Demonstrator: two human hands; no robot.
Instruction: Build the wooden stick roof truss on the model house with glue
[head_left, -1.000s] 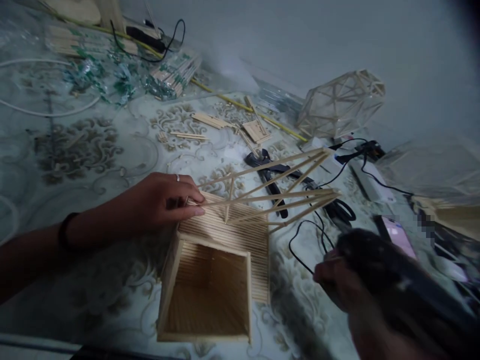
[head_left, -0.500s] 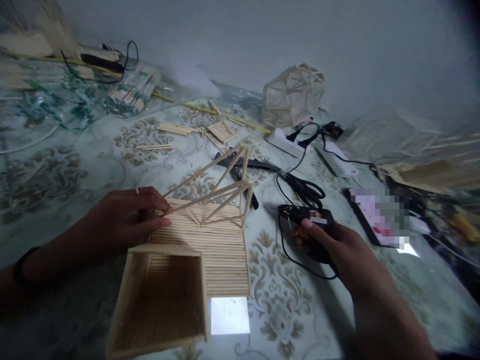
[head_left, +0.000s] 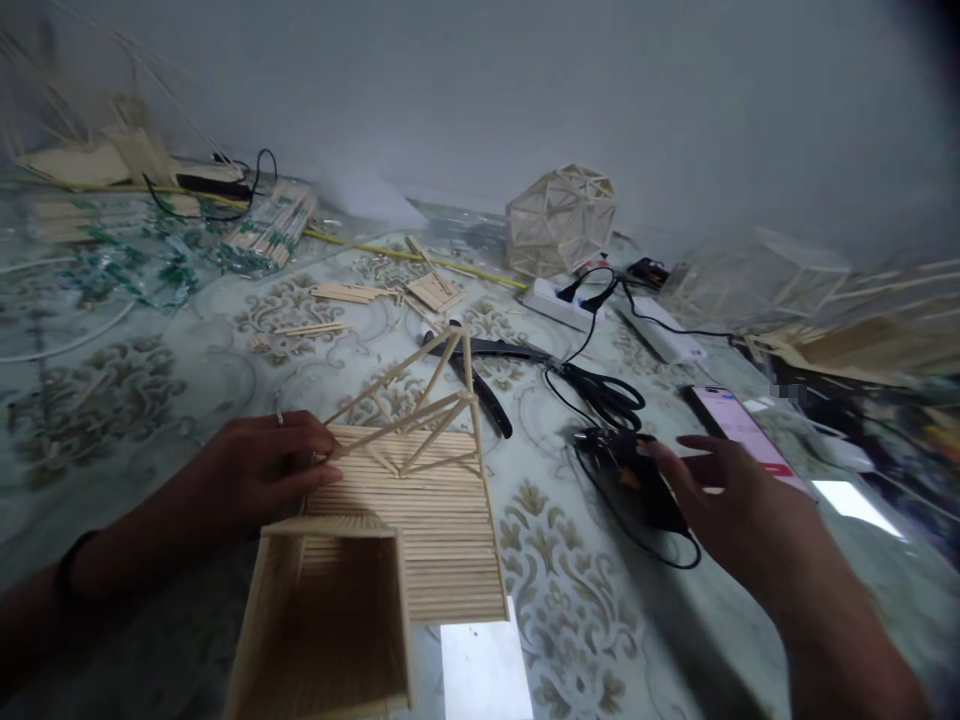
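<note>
My left hand (head_left: 274,465) pinches the lower left end of a frame of thin wooden sticks (head_left: 439,410), which leans up over a panel of sticks laid side by side (head_left: 450,540). An open wooden box (head_left: 251,610) of the same sticks stands at the panel's near left, touching or joined to it; I cannot tell which. To the right, my right hand (head_left: 735,510) hovers with fingers apart beside a black corded device (head_left: 660,490) with a metal tip and an orange part. The device lies on the patterned cover, partly hidden by the fingertips.
Beyond the frame lie a black long-handled tool (head_left: 491,395) and a coiled black cable (head_left: 604,395). Farther back are a power strip (head_left: 559,305), loose sticks (head_left: 349,293) and a stick polyhedron (head_left: 562,220). A phone (head_left: 750,430) lies right; packed sticks (head_left: 270,230) lie left.
My right hand has let go of the black device and drawn back to the right, its fingers opening. My left hand keeps its pinch on the stick frame. The view has tilted slightly up.
</note>
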